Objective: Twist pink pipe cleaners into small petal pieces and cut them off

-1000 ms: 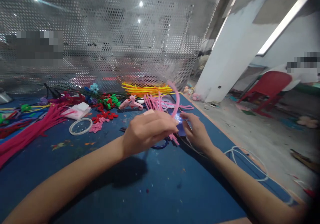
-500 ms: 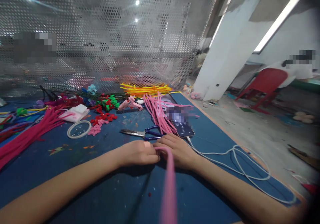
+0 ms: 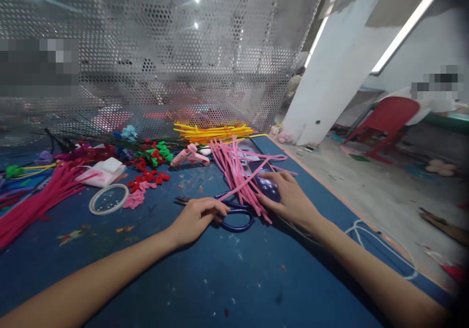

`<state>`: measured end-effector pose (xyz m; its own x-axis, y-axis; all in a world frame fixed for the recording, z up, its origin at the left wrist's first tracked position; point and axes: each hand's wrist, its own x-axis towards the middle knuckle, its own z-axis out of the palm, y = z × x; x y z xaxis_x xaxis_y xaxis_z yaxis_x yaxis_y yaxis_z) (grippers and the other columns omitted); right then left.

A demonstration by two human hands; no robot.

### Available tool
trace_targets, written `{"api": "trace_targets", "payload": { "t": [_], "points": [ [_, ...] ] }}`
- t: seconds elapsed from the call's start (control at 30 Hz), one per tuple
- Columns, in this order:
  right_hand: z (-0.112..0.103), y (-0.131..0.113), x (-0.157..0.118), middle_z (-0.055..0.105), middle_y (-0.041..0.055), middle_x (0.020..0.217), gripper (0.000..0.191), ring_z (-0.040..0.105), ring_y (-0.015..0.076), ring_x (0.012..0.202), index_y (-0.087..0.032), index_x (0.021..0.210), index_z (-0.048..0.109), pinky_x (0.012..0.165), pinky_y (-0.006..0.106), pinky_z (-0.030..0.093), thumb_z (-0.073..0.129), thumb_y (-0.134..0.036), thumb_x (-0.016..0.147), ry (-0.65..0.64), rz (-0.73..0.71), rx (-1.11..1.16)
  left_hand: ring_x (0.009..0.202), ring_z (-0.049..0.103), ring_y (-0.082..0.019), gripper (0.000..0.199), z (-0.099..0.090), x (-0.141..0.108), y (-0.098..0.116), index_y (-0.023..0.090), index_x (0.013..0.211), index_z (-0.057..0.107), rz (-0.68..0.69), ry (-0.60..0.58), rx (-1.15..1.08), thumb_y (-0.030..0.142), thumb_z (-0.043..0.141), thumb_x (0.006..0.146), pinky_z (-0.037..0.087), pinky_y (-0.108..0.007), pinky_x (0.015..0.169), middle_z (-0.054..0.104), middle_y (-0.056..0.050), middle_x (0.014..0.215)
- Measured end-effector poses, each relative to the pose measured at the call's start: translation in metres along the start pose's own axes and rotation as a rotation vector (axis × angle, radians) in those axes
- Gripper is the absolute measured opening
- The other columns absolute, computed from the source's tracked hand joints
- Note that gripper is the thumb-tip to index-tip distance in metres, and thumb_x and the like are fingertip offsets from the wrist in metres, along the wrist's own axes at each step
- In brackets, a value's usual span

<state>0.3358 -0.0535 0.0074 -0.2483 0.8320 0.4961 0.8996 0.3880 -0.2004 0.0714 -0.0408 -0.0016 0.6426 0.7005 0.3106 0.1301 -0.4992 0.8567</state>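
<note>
**Hands at the scissors and the pink stems**

We see the left hand [image 3: 196, 218] lying flat-ish on the blue table [image 3: 234, 279], fingers curled loosely over the scissors [image 3: 230, 213] at the blade-to-handle joint. It touches them; we cannot tell if it grips. The blue handles lie just right of the fingertips, the blade tip pokes out to the left.

The right hand [image 3: 289, 196] rests fingers spread, not clenched, on the near ends of the pink pipe cleaners [image 3: 238, 172], which fan away from us across the table. Beneath its fingers lies a phone [image 3: 269, 186], partly covered.

Further off: a pink glue gun [image 3: 190, 156], yellow pipe cleaners [image 3: 212, 132], a tape ring [image 3: 109, 199], magenta pipe cleaners [image 3: 40, 198] at far left. A white cable [image 3: 381, 237] loops near the right forearm.
</note>
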Motion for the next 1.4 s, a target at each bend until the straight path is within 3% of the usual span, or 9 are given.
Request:
{"api": "trace_targets", "payload": {
  "t": [0.13,0.4,0.6,0.73,0.87,1.07,1.23,1.33,1.4],
  "points": [
    [-0.009,0.006,-0.013,0.059,0.0077,0.081,0.02,0.055,0.0225,0.08,-0.018,0.088,0.059,0.074,0.039,0.045,0.051,-0.034,0.079,0.133,-0.045,0.013,0.09,0.062,-0.017,0.018,-0.001,0.0,0.0,0.016,0.078,0.06,0.003,0.167,-0.015,0.014,0.043,0.084,0.051,-0.033,0.08,0.067,-0.007,0.092],
    [-0.01,0.014,-0.023,0.056,0.0062,0.073,0.019,0.054,0.0195,0.071,-0.018,0.079,0.062,0.067,0.035,0.045,0.05,-0.033,0.082,0.145,-0.049,-0.019,0.098,0.061,-0.019,0.02,0.004,0.002,-0.002,0.02,0.104,0.044,-0.052,0.4,-0.213,0.023,0.046,0.085,0.055,-0.028,0.073,0.046,-0.008,0.123],
    [0.0,0.01,-0.003,0.058,0.011,0.103,0.044,0.05,0.0272,0.101,-0.017,0.113,0.051,0.085,0.044,0.041,0.055,-0.042,0.077,0.005,-0.06,-0.06,0.103,0.059,-0.02,0.029,0.004,0.003,-0.004,0.023,0.111,0.038,-0.063,0.403,-0.26,0.024,0.047,0.084,0.054,-0.031,0.079,0.033,-0.01,0.136],
    [-0.004,0.012,-0.009,0.059,0.0102,0.097,0.029,0.053,0.0257,0.096,-0.017,0.098,0.059,0.083,0.042,0.041,0.053,-0.038,0.079,0.089,-0.085,-0.043,0.103,0.059,-0.021,0.027,0.002,0.004,-0.005,0.018,0.105,0.039,-0.131,0.391,-0.339,0.025,0.051,0.082,0.05,-0.035,0.085,0.053,-0.013,0.119],
    [-0.009,0.017,-0.021,0.061,0.0074,0.086,0.018,0.057,0.0222,0.083,-0.019,0.074,0.062,0.077,0.04,0.042,0.053,-0.034,0.079,0.159,-0.088,-0.035,0.094,0.064,-0.02,0.032,0.0,0.005,-0.005,0.015,0.1,0.042,-0.225,0.354,-0.446,0.026,0.06,0.076,0.053,-0.031,0.078,0.065,-0.011,0.098],
    [0.0,0.02,-0.007,0.062,0.0102,0.093,0.025,0.055,0.0284,0.094,-0.019,0.091,0.06,0.08,0.049,0.043,0.053,-0.038,0.078,0.17,0.107,-0.019,0.075,0.067,-0.017,0.035,-0.001,0.005,0.002,0.017,0.093,0.042,-0.276,0.363,-0.444,0.027,0.066,0.07,0.055,-0.022,0.056,0.068,-0.004,0.078],
    [-0.005,-0.015,-0.008,0.062,0.0102,0.091,0.024,0.057,0.0249,0.087,-0.017,0.093,0.055,0.077,0.043,0.046,0.056,-0.036,0.077,0.186,0.072,0.043,0.059,0.066,-0.014,0.032,-0.002,0.005,0.002,0.017,0.09,0.042,-0.243,0.368,-0.421,0.028,0.065,0.071,0.051,-0.019,0.047,0.065,0.001,0.068],
    [-0.003,-0.049,-0.005,0.064,0.0063,0.087,0.039,0.061,0.018,0.07,-0.018,0.109,0.047,0.062,0.032,0.05,0.06,-0.033,0.075,0.011,-0.081,0.203,0.053,0.063,-0.011,0.031,-0.001,0.005,0.0,0.017,0.09,0.042,-0.217,0.361,-0.413,0.027,0.064,0.071,0.048,-0.017,0.043,0.063,0.002,0.066],
    [0.006,-0.067,0.004,0.065,0.0072,0.091,0.04,0.062,0.0185,0.077,-0.018,0.114,0.046,0.065,0.032,0.051,0.058,-0.032,0.078,-0.022,-0.247,0.234,0.05,0.061,-0.009,0.027,0.001,0.004,0.001,0.016,0.086,0.044,-0.197,0.328,-0.402,0.027,0.064,0.071,0.046,-0.016,0.042,0.061,0.003,0.064]
  ]
}}
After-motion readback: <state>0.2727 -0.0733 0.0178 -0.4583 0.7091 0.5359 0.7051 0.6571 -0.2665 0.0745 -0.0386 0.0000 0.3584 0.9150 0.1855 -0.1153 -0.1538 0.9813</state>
